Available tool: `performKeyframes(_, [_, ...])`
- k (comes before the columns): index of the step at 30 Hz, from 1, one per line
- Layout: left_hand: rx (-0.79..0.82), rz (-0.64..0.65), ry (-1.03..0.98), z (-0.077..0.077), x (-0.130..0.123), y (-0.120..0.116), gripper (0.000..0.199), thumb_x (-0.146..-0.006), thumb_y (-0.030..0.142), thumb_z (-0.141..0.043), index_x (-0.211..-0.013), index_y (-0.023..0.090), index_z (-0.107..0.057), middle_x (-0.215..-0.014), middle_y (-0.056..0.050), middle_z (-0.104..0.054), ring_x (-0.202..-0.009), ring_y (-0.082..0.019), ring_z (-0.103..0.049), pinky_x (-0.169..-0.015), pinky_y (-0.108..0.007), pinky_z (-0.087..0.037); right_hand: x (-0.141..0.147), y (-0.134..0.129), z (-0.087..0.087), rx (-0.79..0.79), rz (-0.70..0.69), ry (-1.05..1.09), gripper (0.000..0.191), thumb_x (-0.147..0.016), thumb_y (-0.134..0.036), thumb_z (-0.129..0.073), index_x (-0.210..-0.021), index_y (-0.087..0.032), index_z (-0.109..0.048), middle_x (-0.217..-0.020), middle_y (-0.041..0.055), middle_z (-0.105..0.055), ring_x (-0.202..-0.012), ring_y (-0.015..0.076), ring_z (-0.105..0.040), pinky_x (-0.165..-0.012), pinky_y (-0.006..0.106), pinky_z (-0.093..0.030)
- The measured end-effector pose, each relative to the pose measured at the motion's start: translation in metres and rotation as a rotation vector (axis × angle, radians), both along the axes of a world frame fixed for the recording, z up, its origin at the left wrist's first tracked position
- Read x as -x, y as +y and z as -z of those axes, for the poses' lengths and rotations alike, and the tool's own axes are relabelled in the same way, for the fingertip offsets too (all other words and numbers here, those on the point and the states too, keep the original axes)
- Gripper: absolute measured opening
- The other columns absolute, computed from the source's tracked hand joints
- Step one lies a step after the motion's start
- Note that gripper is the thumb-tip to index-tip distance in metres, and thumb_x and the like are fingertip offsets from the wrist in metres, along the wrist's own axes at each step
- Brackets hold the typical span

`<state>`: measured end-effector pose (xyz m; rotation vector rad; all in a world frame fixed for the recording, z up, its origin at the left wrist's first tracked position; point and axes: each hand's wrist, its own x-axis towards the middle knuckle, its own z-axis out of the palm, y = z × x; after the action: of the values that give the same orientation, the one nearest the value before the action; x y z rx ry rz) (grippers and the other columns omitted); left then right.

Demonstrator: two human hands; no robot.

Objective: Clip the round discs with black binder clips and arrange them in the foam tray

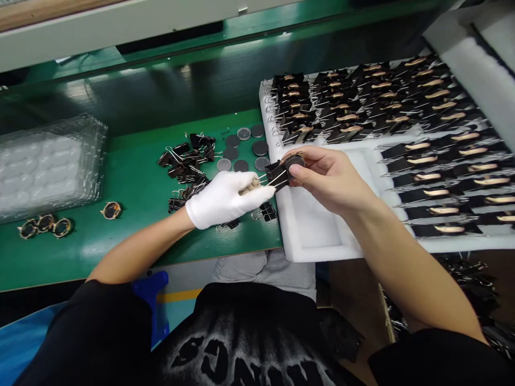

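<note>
My left hand point(231, 197), in a white glove, pinches the wire handles of a black binder clip point(276, 174). Bare and closed, my right hand point(328, 174) grips a round watch-case-like piece point(295, 162) with a dark disc face between thumb and fingers. The clip's jaws meet this round piece at its left side; whether they bite on it is hard to make out. Behind the glove lies a heap of loose binder clips point(189, 161). Several grey discs point(230, 154) are spread on the green table beside it.
A white foam tray point(322, 238) on the right carries rows of clamped pieces point(386, 96). Stacked clear plastic trays point(52, 166) stand at the left. Nearby on the green table point(132, 236) sit several gold-rimmed round pieces point(111, 210). More clips point(470, 284) fill a box at lower right.
</note>
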<state>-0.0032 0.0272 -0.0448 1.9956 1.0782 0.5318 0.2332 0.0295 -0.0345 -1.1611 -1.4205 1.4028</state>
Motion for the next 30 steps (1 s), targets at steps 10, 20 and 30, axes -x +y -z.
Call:
performKeyframes(10, [-0.713,0.221,0.581,0.029,-0.025,-0.025,0.051,-0.106,0.048,-0.044,-0.077,0.015,-0.067,-0.072,-0.012,-0.069,-0.069,-0.027,-0.066,-0.068,-0.04,-0.031,0.007,0.003,0.005,0.066,0.252,0.146,0.054,-0.067,-0.071,-0.089,-0.092,-0.028,-0.067,-0.102,0.0019,-0.071,-0.11,0.0265,-0.07,-0.084,0.042,-0.065])
performKeyframes(20, [-0.414,-0.322,0.106,0.0,0.002,0.011,0.033,-0.107,0.035,-0.047,-0.081,0.02,-0.061,-0.065,0.0,-0.061,-0.061,-0.015,-0.058,-0.065,-0.031,-0.038,0.011,-0.003,-0.001,0.27,0.081,0.253,0.029,-0.076,-0.037,-0.087,-0.094,-0.02,-0.073,-0.094,0.0038,-0.071,-0.087,0.0188,-0.072,-0.077,0.036,-0.069])
performKeyframes(30, [-0.551,-0.091,-0.207,0.014,0.006,0.008,0.025,-0.102,0.039,-0.056,-0.087,0.02,-0.06,-0.077,0.0,-0.067,-0.066,-0.013,-0.06,-0.068,-0.029,-0.044,0.011,-0.014,0.015,-0.069,-0.183,0.089,0.023,-0.084,-0.037,-0.086,-0.103,-0.025,-0.084,-0.108,0.0072,-0.078,-0.105,0.0253,-0.073,-0.093,0.043,-0.066])
